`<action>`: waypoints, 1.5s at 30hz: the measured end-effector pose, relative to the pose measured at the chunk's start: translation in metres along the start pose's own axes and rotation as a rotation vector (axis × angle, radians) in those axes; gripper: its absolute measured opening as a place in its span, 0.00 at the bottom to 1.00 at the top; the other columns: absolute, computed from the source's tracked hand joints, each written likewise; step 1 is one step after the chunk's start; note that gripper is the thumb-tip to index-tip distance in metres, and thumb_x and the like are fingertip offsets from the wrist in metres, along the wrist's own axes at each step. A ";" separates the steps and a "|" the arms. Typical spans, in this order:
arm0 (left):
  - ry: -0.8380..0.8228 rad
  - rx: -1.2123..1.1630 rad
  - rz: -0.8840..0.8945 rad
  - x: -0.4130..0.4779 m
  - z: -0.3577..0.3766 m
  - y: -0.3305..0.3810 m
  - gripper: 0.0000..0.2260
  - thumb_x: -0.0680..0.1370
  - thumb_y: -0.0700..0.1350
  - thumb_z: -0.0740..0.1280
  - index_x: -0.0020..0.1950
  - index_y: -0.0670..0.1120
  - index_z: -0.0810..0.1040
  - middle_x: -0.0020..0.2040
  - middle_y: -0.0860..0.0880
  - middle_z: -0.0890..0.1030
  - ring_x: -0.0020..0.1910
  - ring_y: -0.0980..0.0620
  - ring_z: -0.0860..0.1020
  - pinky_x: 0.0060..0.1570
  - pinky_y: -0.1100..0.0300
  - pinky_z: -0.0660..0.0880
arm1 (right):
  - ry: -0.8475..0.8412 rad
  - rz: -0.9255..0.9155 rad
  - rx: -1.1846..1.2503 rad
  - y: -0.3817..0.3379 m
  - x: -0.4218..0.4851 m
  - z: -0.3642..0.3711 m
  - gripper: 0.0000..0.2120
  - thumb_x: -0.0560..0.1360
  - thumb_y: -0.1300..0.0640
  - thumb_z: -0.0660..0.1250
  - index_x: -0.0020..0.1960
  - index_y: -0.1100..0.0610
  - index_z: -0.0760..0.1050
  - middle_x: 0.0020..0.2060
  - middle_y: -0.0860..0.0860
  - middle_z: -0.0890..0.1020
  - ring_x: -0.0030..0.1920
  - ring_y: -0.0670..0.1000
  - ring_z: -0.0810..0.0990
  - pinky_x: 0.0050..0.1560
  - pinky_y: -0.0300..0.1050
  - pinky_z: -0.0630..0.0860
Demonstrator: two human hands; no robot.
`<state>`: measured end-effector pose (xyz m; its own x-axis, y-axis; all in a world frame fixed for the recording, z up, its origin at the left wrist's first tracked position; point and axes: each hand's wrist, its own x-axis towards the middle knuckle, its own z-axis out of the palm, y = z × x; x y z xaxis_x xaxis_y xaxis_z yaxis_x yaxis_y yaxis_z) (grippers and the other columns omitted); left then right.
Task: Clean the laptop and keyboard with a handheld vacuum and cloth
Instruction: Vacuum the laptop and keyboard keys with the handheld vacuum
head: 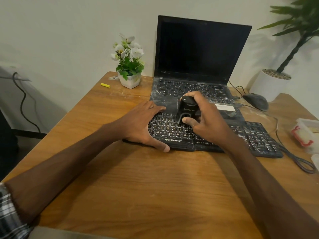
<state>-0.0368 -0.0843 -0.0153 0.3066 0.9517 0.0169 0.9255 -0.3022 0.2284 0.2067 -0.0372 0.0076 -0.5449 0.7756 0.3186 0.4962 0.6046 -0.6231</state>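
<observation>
An open black laptop [200,54] stands at the back of the wooden desk, its keys and palm rest dusted with white powder. In front of it lies a black external keyboard [255,137], also powdered. My right hand [205,121] grips a small black handheld vacuum [187,109], held upright with its mouth down on the keyboard's upper rows. My left hand [143,125] rests flat on the keyboard's left end, fingers spread, thumb at its front edge. No cloth is in view.
A white pot of flowers [129,80] and a yellow marker [105,85] sit at the back left of the desk [138,187]. A black mouse [256,101] with its cable lies right of the laptop. A clear plastic box [305,135] sits at the right edge.
</observation>
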 end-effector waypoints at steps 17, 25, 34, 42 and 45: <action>-0.005 0.033 0.006 0.001 0.000 -0.001 0.64 0.55 0.86 0.64 0.83 0.54 0.54 0.69 0.54 0.65 0.66 0.53 0.64 0.70 0.53 0.66 | 0.163 0.085 0.071 0.007 0.001 -0.016 0.29 0.73 0.62 0.76 0.68 0.50 0.66 0.53 0.39 0.76 0.53 0.39 0.78 0.49 0.42 0.82; 0.003 0.042 0.008 0.003 0.001 -0.001 0.64 0.55 0.86 0.64 0.83 0.53 0.55 0.70 0.54 0.66 0.67 0.53 0.65 0.71 0.51 0.66 | 0.040 0.026 0.087 -0.010 0.004 0.004 0.29 0.72 0.66 0.76 0.65 0.48 0.67 0.55 0.42 0.77 0.56 0.46 0.80 0.50 0.49 0.84; 0.034 0.038 0.015 0.004 0.002 0.000 0.63 0.56 0.85 0.66 0.81 0.51 0.57 0.71 0.53 0.67 0.67 0.52 0.66 0.71 0.50 0.66 | 0.014 -0.036 0.024 -0.018 0.020 0.024 0.30 0.72 0.66 0.75 0.65 0.46 0.66 0.55 0.44 0.77 0.53 0.47 0.81 0.46 0.50 0.85; 0.023 0.014 0.016 0.003 0.001 0.000 0.64 0.57 0.83 0.69 0.83 0.51 0.54 0.74 0.53 0.65 0.69 0.53 0.64 0.70 0.57 0.62 | 0.113 -0.014 -0.001 -0.010 0.020 0.002 0.30 0.74 0.64 0.74 0.68 0.47 0.64 0.56 0.46 0.77 0.51 0.48 0.82 0.41 0.42 0.83; 0.026 0.015 0.013 0.003 0.002 0.000 0.64 0.56 0.84 0.68 0.83 0.51 0.54 0.74 0.53 0.65 0.69 0.53 0.64 0.70 0.56 0.63 | 0.019 0.006 0.009 -0.010 0.016 -0.001 0.29 0.73 0.64 0.75 0.66 0.47 0.65 0.55 0.43 0.76 0.53 0.46 0.81 0.42 0.40 0.82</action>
<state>-0.0349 -0.0814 -0.0168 0.3129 0.9487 0.0452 0.9247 -0.3151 0.2135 0.1934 -0.0304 0.0198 -0.5292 0.7824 0.3283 0.4930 0.5984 -0.6315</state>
